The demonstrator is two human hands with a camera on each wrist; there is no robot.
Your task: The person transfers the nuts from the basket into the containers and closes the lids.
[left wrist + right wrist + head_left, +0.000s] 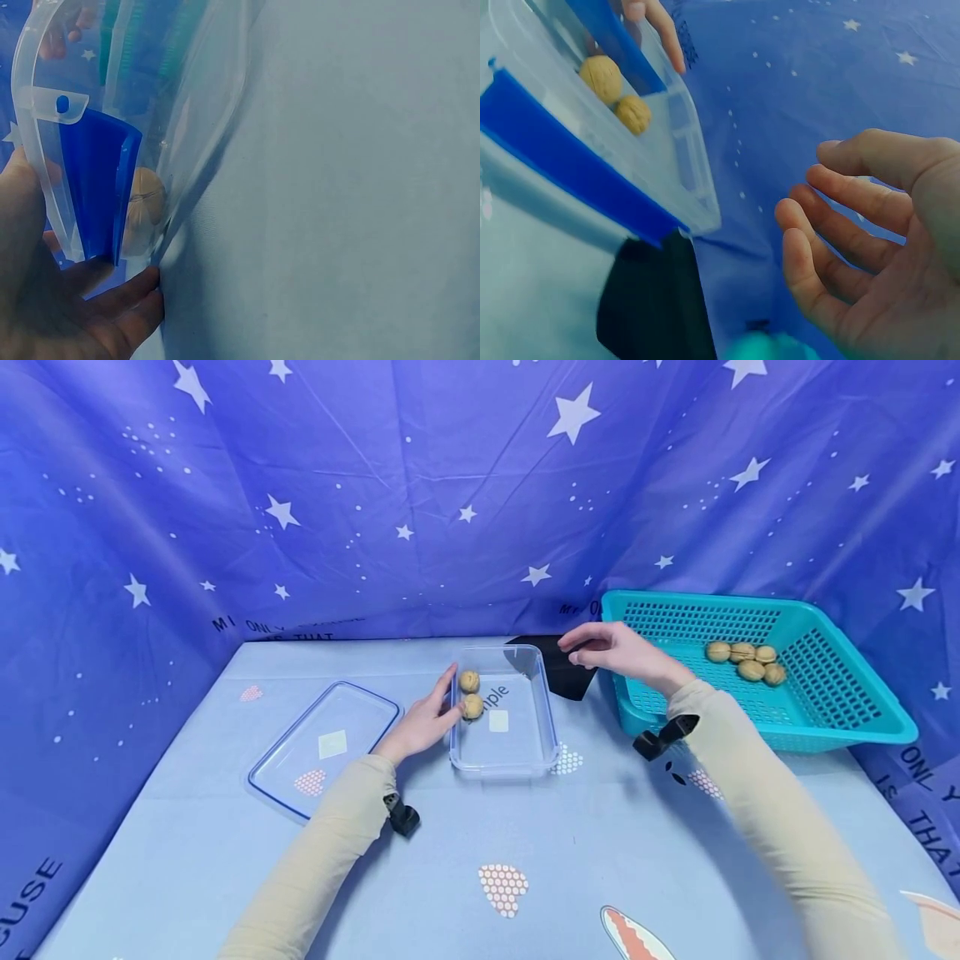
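My left hand (423, 722) grips the clear container (517, 769) at its nine o'clock side, thumb over the rim and the other fingers against the outer wall by a blue latch (94, 187). My right hand (622, 653) hangs in the air at the container's two o'clock, thumb and loosely bent fingers apart from each other, nothing between them. The container sits near the middle of the tabletop (420, 877); inside, two walnuts (470, 694) lie close together along the wall I am holding, between nine and ten o'clock. Toward three o'clock stands the teal basket (810, 714), my right wrist passing in front of its near-left corner. Five walnuts (742, 652) are grouped on the basket's floor, toward its twelve o'clock. The blue-edged lid (352, 714) lies at the container's nine o'clock, slightly toward eight, just beside my left forearm. A pale square (332, 743) shows on the lid, and another pale square (498, 721) in the container; I cannot tell whether they are on or under the plastic. A black piece (573, 681) shows at the container's one to two o'clock, and a starry blue curtain (420, 485) hangs across twelve o'clock.
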